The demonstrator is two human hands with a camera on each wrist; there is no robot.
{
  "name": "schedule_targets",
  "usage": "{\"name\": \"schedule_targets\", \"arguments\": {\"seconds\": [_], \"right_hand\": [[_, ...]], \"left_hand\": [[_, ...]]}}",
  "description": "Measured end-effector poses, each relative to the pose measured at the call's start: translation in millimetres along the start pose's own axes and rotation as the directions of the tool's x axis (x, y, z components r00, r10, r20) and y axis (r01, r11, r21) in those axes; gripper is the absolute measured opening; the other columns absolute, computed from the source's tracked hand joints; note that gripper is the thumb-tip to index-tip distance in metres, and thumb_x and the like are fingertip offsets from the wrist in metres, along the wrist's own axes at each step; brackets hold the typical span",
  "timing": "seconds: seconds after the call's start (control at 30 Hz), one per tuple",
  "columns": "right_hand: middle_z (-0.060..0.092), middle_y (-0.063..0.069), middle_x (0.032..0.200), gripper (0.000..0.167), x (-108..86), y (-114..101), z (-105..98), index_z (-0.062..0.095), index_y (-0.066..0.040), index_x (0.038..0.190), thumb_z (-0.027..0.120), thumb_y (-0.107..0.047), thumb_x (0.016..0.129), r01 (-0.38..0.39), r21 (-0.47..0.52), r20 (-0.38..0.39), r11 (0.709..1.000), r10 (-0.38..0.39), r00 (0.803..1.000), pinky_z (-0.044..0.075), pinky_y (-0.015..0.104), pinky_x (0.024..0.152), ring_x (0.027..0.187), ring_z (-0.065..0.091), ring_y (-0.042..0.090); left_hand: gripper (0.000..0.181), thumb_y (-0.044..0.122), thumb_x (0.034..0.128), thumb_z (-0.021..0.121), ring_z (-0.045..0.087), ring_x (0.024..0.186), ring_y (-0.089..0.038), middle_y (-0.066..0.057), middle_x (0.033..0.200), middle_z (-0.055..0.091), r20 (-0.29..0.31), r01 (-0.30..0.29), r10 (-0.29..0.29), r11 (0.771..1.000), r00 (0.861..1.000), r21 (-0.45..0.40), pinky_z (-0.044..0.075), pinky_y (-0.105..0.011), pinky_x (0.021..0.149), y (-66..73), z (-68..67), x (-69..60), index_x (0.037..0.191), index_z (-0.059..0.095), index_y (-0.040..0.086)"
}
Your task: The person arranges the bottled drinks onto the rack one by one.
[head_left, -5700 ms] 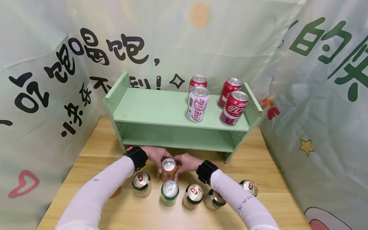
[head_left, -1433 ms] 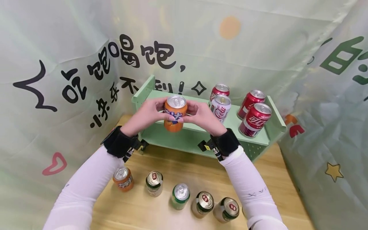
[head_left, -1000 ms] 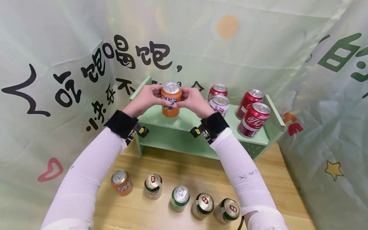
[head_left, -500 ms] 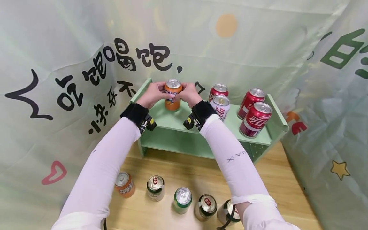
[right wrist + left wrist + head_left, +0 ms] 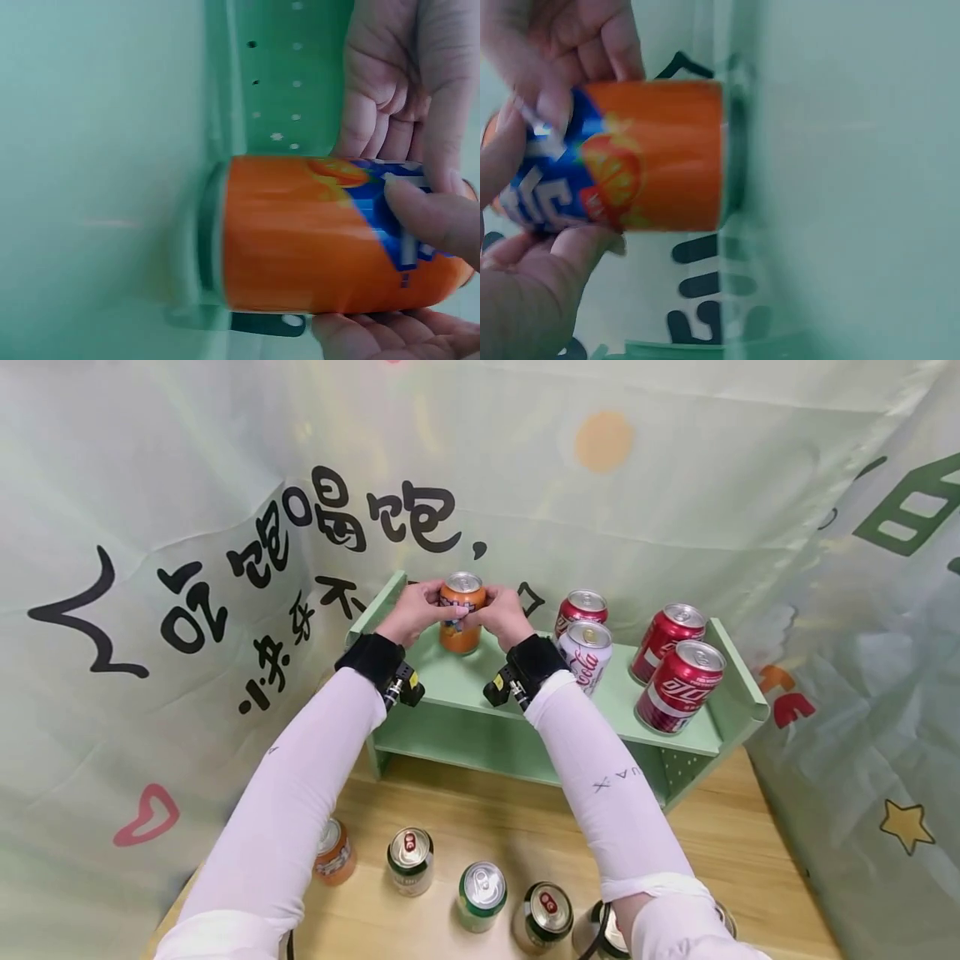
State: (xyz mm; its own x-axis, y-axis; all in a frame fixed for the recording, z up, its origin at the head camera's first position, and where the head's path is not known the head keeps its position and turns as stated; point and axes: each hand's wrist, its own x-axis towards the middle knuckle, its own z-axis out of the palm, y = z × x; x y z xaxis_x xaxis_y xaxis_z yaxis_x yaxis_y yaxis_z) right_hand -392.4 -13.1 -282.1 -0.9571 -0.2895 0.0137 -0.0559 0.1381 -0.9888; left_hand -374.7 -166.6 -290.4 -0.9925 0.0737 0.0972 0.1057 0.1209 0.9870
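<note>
The left sleeve [image 5: 300,785] covers part of an orange can [image 5: 337,864] on the worktop [image 5: 442,793]; the right sleeve [image 5: 592,760] nearly hides the rightmost can [image 5: 725,918]. Thumbs [image 5: 439,221] cover lettering on the held can [image 5: 462,639], and the shelf [image 5: 840,195] (in both wrist views) looks blurred.

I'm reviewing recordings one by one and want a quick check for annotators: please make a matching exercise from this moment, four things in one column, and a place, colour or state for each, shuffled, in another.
1. Left hand
2. White Coca-Cola can
3. Shelf unit
4. Star

A. Pale green, standing on the wooden table
B. Yellow, on the fabric backdrop
C. Gripping the orange-and-blue can
D. Upright, just in front of a red can

Right pairs: 1-C, 2-D, 3-A, 4-B
</note>
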Motion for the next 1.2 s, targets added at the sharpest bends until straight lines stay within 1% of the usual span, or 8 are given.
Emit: {"name": "schedule_targets", "arguments": {"seconds": [0.2, 0.37, 0.53, 0.67, 0.87, 0.97, 1.07, 1.2], "right_hand": [[0.059, 0.02, 0.126, 0.063, -2.9, 9.3, 3.2, 0.051, 0.003, 0.13, 0.07, 0.016, 0.072, 0.03, 0.039, -0.008, 0.999, -0.03, 1.0, 0.042, 0.031, 0.103, 0.115, 0.055, 0.025], [0.059, 0.019, 0.127, 0.064, -3.5, 13.7, 2.6, 0.051, 0.002, 0.132, 0.07, 0.014, 0.072, 0.021, 0.045, 0.004, 0.999, -0.022, 1.0, 0.041, 0.031, 0.104, 0.118, 0.054, 0.026], [0.059, 0.019, 0.126, 0.062, -4.2, 15.6, 1.2, 0.052, 0.002, 0.13, 0.07, 0.013, 0.072, 0.029, 0.046, -0.008, 0.999, -0.028, 1.0, 0.041, 0.032, 0.104, 0.117, 0.055, 0.026], [0.058, 0.019, 0.127, 0.06, -5.3, 14.5, 0.7, 0.052, 0.001, 0.131, 0.07, 0.011, 0.075, 0.023, 0.036, -0.011, 0.999, -0.023, 1.0, 0.041, 0.031, 0.104, 0.118, 0.055, 0.026], [0.056, 0.02, 0.13, 0.059, -12.7, 16.9, 1.4, 0.049, 0.003, 0.133, 0.066, 0.012, 0.077, -0.005, 0.086, -0.081, 0.996, 0.011, 0.997, 0.041, 0.031, 0.105, 0.122, 0.053, 0.026], [0.055, 0.022, 0.131, 0.058, -19.7, 21.2, 2.9, 0.049, 0.005, 0.133, 0.064, 0.015, 0.078, -0.008, 0.106, -0.097, 0.994, 0.019, 0.995, 0.042, 0.03, 0.104, 0.122, 0.053, 0.027], [0.055, 0.022, 0.131, 0.059, -27.5, 24.6, 5.2, 0.047, 0.006, 0.133, 0.065, 0.013, 0.077, -0.017, 0.113, -0.1, 0.993, 0.029, 0.995, 0.043, 0.03, 0.103, 0.122, 0.053, 0.027], [0.057, 0.02, 0.129, 0.06, -37.4, 27.4, 8.1, 0.049, 0.004, 0.132, 0.071, 0.006, 0.076, -0.02, 0.104, -0.111, 0.994, 0.031, 0.993, 0.044, 0.032, 0.102, 0.119, 0.055, 0.026]], "left_hand": [[0.062, 0.002, 0.084, 0.069, 0.046, 0.129, -0.023, -0.014, 0.139, 0.05, -0.05, 0.019, -0.022, 0.998, 0.998, -0.061, 0.038, -0.031, 0.107, -8.5, 2.8, -3.3, 0.14, 0.044, 0.005], [0.065, 0.0, 0.0831, 0.069, 0.044, 0.131, -0.022, -0.014, 0.141, 0.047, -0.058, 0.041, -0.046, 0.995, 0.997, -0.091, 0.036, -0.031, 0.109, -11.1, 3.5, -4.9, 0.142, 0.042, 0.006], [0.064, 0.004, 0.0834, 0.07, 0.044, 0.13, -0.022, -0.013, 0.141, 0.048, -0.062, 0.03, -0.035, 0.996, 0.998, -0.081, 0.036, -0.031, 0.109, -11.0, 6.4, -6.3, 0.141, 0.043, 0.006], [0.056, 0.01, 0.084, 0.071, 0.049, 0.126, -0.025, -0.016, 0.135, 0.053, -0.085, 0.026, -0.026, 1.0, 0.996, -0.009, 0.037, -0.034, 0.108, -9.3, 6.8, -10.0, 0.135, 0.049, 0.001], [0.056, 0.02, 0.0838, 0.073, 0.052, 0.122, -0.026, -0.017, 0.131, 0.057, -0.094, 0.045, -0.033, 0.99, 0.995, 0.13, 0.038, -0.038, 0.107, -10.9, 8.8, -26.3, 0.132, 0.052, 0.0], [0.055, 0.021, 0.0838, 0.073, 0.053, 0.122, -0.025, -0.016, 0.13, 0.057, -0.087, 0.049, -0.037, 0.989, 0.995, 0.138, 0.038, -0.039, 0.107, -14.7, 9.9, -35.6, 0.131, 0.054, 0.001], [0.053, 0.021, 0.0842, 0.072, 0.052, 0.123, -0.025, -0.016, 0.131, 0.057, -0.081, 0.04, -0.031, 0.993, 0.996, 0.115, 0.037, -0.04, 0.108, -19.1, 9.6, -44.6, 0.13, 0.054, 0.001], [0.064, 0.022, 0.0852, 0.071, 0.047, 0.128, -0.027, -0.018, 0.14, 0.048, -0.087, 0.06, -0.05, 0.991, 0.995, 0.116, 0.037, -0.039, 0.108, -25.2, 7.0, -58.3, 0.138, 0.043, -0.001]]}}
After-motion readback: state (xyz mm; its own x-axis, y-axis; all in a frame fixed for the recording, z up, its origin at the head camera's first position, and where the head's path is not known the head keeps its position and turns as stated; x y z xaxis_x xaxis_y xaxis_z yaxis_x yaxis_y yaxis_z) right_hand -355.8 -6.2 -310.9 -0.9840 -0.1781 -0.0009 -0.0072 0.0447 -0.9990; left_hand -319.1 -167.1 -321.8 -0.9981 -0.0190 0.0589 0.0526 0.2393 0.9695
